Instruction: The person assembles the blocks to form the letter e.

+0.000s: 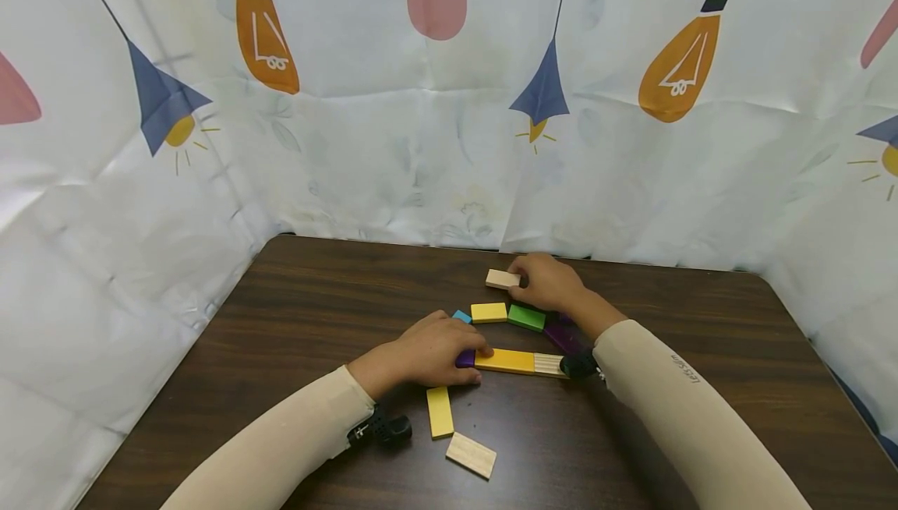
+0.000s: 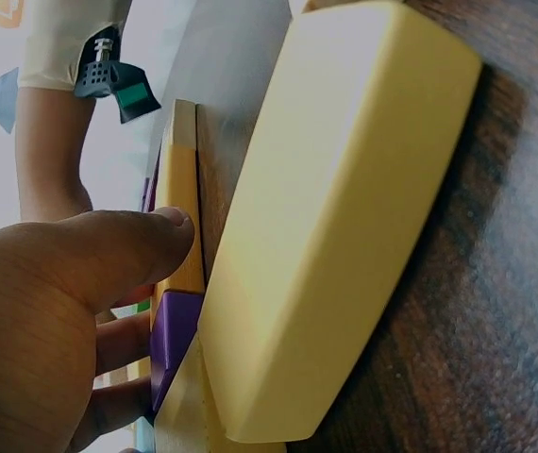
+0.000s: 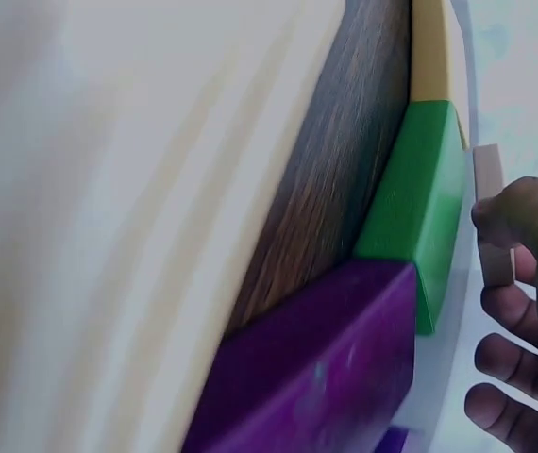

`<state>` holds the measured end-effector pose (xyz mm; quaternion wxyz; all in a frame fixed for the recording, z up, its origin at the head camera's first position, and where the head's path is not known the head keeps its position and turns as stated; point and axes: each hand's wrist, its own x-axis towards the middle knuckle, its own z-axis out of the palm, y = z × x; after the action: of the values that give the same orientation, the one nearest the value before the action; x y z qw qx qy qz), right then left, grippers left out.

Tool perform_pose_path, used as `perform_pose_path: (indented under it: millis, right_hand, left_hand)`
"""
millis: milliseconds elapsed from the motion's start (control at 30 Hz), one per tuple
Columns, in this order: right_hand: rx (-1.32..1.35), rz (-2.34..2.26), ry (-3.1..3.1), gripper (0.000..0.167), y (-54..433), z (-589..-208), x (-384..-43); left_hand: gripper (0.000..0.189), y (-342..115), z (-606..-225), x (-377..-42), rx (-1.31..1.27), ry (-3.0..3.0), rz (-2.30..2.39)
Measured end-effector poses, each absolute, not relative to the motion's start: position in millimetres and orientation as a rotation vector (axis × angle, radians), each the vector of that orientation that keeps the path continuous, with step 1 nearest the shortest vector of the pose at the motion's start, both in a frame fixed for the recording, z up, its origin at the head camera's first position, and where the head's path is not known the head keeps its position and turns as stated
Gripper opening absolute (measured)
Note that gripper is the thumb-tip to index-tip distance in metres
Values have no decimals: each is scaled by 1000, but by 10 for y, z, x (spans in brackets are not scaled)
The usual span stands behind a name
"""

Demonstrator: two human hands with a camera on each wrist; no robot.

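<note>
My right hand (image 1: 550, 288) pinches a plain wooden block (image 1: 500, 279) between thumb and fingers, beyond an arc of blocks. In this arc are a blue block (image 1: 461, 316), a yellow block (image 1: 489, 313), a green block (image 3: 415, 189) and a purple block (image 3: 316, 368). My left hand (image 1: 431, 350) has its thumb and index finger at opposite sides of the left end of a long yellow block (image 1: 508, 360) in a straight row. Beside that end sits another purple block (image 2: 175, 326), partly hidden by the hand. The row continues rightward with a striped plain block (image 1: 549, 364).
Nearer the front of the dark wooden table (image 1: 337, 284) lie a loose yellow block (image 1: 440, 412) and a loose plain block (image 1: 471, 455). A printed white curtain (image 1: 421, 151) hangs along the table's back and left sides. Each wrist wears a small black camera (image 1: 389, 428).
</note>
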<state>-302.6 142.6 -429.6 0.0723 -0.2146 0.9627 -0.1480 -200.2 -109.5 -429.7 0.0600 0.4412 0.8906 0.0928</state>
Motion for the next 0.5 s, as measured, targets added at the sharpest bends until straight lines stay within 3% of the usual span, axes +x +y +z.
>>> perform_pose_path:
  millis: [500]
  right_hand:
    - [-768,-484,2926,43,1688,-4182,-2702]
  left_hand:
    - [36,-1088,-4302,-2000,1318,2690,270]
